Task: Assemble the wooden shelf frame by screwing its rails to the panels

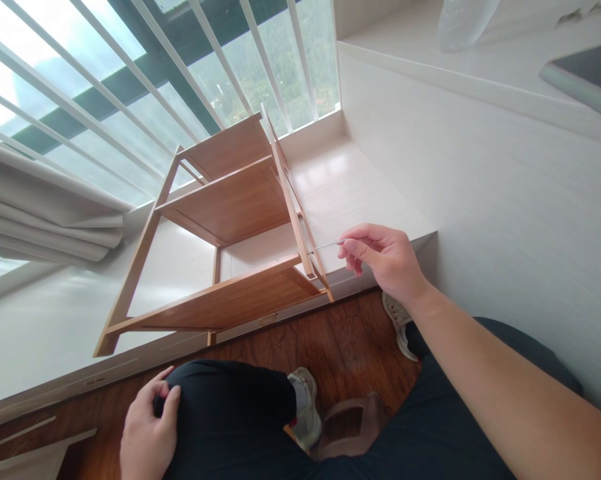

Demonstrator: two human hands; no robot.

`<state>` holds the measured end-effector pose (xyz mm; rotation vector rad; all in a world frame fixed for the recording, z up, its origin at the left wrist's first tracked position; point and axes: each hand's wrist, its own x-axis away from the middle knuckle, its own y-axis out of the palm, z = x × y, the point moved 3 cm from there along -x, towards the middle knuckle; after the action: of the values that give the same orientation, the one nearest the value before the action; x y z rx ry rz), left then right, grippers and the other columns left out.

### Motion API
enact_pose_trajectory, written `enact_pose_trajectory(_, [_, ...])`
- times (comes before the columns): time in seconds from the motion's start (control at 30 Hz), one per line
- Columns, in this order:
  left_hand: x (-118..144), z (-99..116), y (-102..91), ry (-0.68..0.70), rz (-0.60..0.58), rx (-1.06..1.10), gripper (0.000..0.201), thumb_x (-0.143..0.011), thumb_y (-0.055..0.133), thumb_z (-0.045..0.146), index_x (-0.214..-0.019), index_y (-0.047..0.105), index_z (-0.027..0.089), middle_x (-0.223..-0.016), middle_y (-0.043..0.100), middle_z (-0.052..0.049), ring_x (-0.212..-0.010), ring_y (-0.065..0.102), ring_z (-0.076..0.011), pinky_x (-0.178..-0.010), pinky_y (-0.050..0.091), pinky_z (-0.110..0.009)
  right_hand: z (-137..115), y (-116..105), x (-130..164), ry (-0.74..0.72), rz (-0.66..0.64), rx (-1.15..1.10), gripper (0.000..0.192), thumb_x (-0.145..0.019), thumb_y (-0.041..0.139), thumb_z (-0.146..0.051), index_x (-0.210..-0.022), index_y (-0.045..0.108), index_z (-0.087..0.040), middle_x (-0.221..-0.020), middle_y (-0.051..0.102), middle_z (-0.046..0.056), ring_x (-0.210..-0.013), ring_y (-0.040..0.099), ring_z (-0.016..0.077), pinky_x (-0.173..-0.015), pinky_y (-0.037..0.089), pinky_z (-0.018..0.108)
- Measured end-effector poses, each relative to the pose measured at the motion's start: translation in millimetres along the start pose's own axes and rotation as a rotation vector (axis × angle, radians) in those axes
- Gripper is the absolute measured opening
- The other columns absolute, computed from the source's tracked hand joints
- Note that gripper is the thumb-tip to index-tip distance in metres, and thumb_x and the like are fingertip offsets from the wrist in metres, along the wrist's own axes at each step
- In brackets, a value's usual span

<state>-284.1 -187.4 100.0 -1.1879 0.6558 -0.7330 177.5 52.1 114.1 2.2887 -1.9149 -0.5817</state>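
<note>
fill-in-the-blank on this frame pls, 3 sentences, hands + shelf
The right hand pinches a thin metal ____ against the side frame of the wooden shelf.
The left hand rests on the person's own ____.
The shelf stands on a white ledge in front of a ____ with white bars.

Missing words: tool; knee; window

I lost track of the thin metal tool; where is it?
In the head view, right of centre: the thin metal tool is pinched in the right hand, tip at the wooden shelf's side frame.
</note>
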Motion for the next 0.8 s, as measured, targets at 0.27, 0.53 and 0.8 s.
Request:
enact_pose_trajectory(0.27, [0.1,-0.4,-0.8,0.001,-0.001,0.012,0.037,-0.09,0.046,0.063,-0.082,0.045,0.027,-0.14,0.071,-0.006,-0.119,0.066,-0.0334,-0.094,0.05,-0.045,2.8,-1.2,2.0,-0.054,0.012,0.037,0.015,-0.089,0.085,-0.038,-0.094,0.085,-0.024,-0.075,0.074,0.001,-0.056,0.06,0.0125,-0.049,0.05,0.027])
enact_pose_trajectory(0.53, [-0.1,-1.1,0.1,0.01,-0.012,0.013,0.037,-0.092,0.045,0.063,-0.083,0.045,0.027,-0.141,0.07,-0.007,-0.121,0.065,-0.0339,-0.097,0.049,-0.047,2.0,-2.2,-0.3,-0.133,0.001,0.078,0.012,-0.091,0.083,-0.037,-0.095,0.088,-0.026,-0.075,0.072,0.001,-0.057,0.057,0.012,-0.05,0.047,0.028])
enact_pose_trajectory(0.8, [0.0,0.0,0.4,-0.004,-0.009,0.01,0.038,-0.09,0.044,0.064,-0.084,0.045,0.026,-0.141,0.071,-0.007,-0.122,0.065,-0.0333,-0.097,0.048,-0.045,-4.2,1.4,-0.6,0.023,-0.035,0.056,0.022,-0.087,0.084,-0.04,-0.084,0.081,-0.019,-0.069,0.07,0.0,-0.055,0.057,0.0105,-0.051,0.047,0.025])
